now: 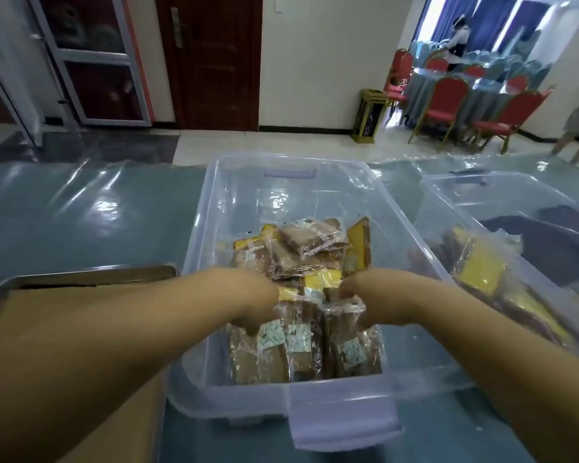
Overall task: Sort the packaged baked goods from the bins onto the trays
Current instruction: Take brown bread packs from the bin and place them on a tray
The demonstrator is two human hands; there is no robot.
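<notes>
packs [298, 345] stood in bin [199, 238] | right hand [368, 302] clenched on pack [343, 332]; left hand [254, 302] grip cannot be told | tray [81, 275] laid nearer left hand

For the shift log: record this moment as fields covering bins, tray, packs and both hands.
middle bin: clear, open, partly filled with packs
right bin: clear, also holds packs
tray: metal, left of the middle bin, brown liner, no packs on the part in view
left hand: inside the middle bin, fingers curled down among packs; grip hidden
right hand: the same, beside the left hand
table: teal, under clear film
</notes>
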